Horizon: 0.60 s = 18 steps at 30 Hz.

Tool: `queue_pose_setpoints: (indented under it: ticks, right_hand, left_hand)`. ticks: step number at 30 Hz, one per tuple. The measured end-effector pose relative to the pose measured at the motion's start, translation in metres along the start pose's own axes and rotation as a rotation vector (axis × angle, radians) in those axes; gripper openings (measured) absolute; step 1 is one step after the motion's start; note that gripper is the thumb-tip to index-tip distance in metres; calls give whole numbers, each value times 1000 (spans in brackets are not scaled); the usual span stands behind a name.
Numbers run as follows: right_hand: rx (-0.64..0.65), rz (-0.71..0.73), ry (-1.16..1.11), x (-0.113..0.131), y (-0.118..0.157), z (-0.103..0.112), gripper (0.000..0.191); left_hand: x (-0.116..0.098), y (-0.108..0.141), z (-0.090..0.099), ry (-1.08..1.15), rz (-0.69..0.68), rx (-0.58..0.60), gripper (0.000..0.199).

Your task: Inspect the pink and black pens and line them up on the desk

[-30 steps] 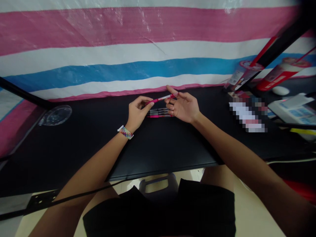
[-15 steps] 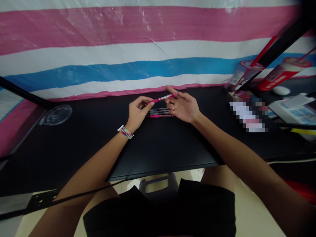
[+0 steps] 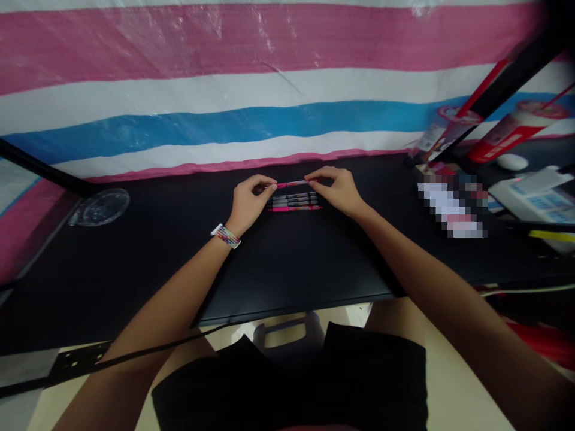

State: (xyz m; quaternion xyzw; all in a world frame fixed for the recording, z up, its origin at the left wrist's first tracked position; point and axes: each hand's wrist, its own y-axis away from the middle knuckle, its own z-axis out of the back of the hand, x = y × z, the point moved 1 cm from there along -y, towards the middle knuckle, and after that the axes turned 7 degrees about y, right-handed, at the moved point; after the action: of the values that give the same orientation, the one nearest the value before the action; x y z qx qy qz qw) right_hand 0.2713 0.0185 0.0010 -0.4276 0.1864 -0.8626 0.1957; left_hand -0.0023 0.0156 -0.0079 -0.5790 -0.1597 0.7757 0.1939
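A pink pen [image 3: 291, 184] lies level between my two hands, just behind a row of pens. My left hand [image 3: 252, 200] pinches its left end between thumb and fingers. At the other end, the fingertips of my right hand [image 3: 338, 190] close on the pen. Below it on the desk, several dark-gripped clear pens [image 3: 294, 199] lie side by side. Nearest me in that row is another pink pen [image 3: 294, 208], parallel to the rest. Whether the held pen touches the desk I cannot tell.
On the black desk [image 3: 287, 263], a clear plastic lid [image 3: 99, 208] lies at the left. Drink cups with red straws, one a red cup [image 3: 507, 134], stand at the back right near a white mouse [image 3: 513, 162]. A striped plastic sheet [image 3: 224, 126] hangs behind.
The pink pen has come down from a tilt to level, behind the row. My right hand has gone from spread fingers to pinching the pen's right end.
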Motion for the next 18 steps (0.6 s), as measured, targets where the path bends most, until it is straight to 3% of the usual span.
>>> queue_pose_setpoints:
  ticks: [5, 11, 18]
  right_hand:
    - [113, 84, 210, -3, 3, -5, 26]
    - [151, 125, 285, -4, 3, -7, 28]
    - [71, 264, 382, 11, 8, -7, 24]
  left_hand:
    - [6, -1, 4, -148, -7, 94, 8]
    - [5, -1, 5, -273, -30, 155, 12]
    - [3, 0, 4, -271, 3, 112, 20]
